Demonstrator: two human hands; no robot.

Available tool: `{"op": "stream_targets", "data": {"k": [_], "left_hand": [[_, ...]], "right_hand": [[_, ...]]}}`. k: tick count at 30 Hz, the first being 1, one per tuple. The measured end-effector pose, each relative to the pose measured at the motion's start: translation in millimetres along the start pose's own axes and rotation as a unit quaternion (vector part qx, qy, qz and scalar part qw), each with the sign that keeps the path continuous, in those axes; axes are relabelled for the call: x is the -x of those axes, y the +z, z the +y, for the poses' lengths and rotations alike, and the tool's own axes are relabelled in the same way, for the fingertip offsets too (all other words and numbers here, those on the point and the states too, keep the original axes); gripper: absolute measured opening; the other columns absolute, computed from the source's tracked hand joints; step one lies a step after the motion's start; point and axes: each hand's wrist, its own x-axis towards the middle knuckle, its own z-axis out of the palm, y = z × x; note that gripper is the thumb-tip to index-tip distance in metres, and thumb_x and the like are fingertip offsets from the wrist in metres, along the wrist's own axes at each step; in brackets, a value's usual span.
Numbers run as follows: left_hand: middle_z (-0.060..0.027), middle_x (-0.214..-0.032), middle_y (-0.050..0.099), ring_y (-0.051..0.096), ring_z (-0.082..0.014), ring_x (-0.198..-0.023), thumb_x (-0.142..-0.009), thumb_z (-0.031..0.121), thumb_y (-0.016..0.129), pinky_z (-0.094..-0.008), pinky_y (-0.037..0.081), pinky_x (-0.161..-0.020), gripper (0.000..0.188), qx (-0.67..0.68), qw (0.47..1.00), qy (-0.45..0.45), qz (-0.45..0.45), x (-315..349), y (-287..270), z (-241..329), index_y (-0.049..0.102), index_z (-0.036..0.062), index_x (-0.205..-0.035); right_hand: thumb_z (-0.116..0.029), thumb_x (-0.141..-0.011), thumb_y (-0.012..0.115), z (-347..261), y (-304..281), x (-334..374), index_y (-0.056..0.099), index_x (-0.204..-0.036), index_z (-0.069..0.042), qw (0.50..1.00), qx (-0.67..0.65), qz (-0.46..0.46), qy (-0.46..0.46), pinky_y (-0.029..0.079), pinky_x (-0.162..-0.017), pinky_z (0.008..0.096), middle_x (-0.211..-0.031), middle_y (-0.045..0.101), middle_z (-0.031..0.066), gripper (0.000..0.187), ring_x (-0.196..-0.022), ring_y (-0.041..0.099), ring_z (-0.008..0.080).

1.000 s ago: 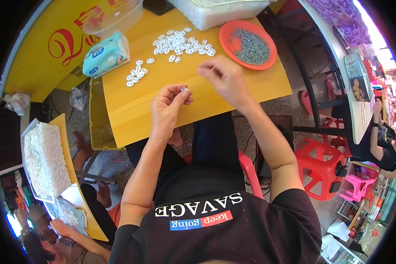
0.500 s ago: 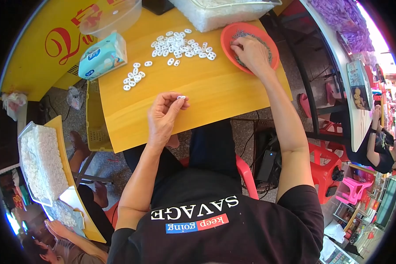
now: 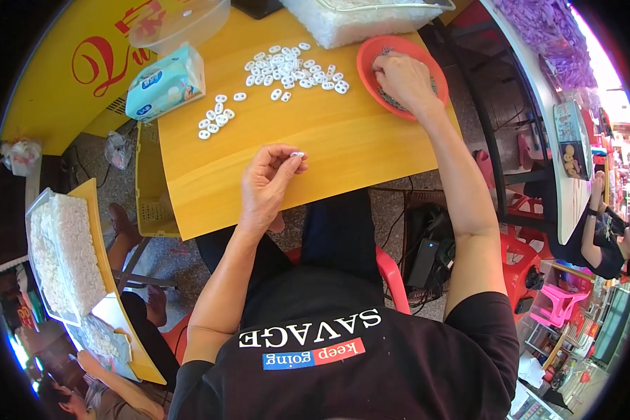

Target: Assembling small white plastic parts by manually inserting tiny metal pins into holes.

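My left hand [image 3: 264, 183] is held over the near part of the yellow table, thumb and fingers pinched on a small white oval piece [image 3: 297, 155]. Over at the far right, my right hand [image 3: 404, 78] reaches down into a red plastic bowl [image 3: 365, 68]. Small grey metal-looking bits [image 3: 393, 105] lie in that bowl, too fine to name. The right fingers are bent together among them, and what they grip is hidden. A heap of white oval two-hole pieces [image 3: 281, 68] spreads left of the bowl. A smaller group of the same pieces [image 3: 213, 126] lies nearer the left edge.
A pack of tissues [image 3: 164, 82] and a clear plastic tub [image 3: 182, 28] stand at the table's far left. A clear bin of white pieces [image 3: 360, 26] sits at the back. Another person's arm [image 3: 129, 393] shows at lower left, beside a second table with a filled bin [image 3: 66, 255].
The view has shifted slightly. My right hand stays in the bowl with its fingers a little repositioned. My left hand keeps its pinch on the white oval piece.
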Motion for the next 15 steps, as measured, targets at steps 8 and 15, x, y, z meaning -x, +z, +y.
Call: {"op": "stream_targets", "data": {"k": [8,15], "left_hand": [[-0.0066,-0.097,0.065,0.062,-0.0122,-0.087,-0.093,0.004,0.059,-0.0248,0.049,-0.081,0.013,-0.007,1.000,0.001,-0.003,-0.4,0.1,0.4,0.059,-0.0002,-0.106],[-0.0062,-0.096,0.065,0.062,-0.0123,-0.087,-0.093,0.003,0.059,-0.0248,0.050,-0.080,0.015,-0.010,1.000,0.009,-0.008,-1.0,-1.4,-1.9,0.061,-0.0002,-0.107]], "right_hand": [[-0.024,-0.085,0.059,26.2,-7.2,4.7,0.069,-0.096,-0.011,0.992,-0.117,0.015,0.051,0.050,-0.078,0.0445,-0.095,0.068,0.0121,0.019,-0.090,0.065,0.0328],[-0.028,-0.086,0.060,20.2,-6.2,1.8,0.070,-0.098,-0.011,0.989,-0.131,-0.041,0.058,0.050,-0.077,0.0453,-0.092,0.070,0.0137,0.022,-0.090,0.065,0.0338]]}}
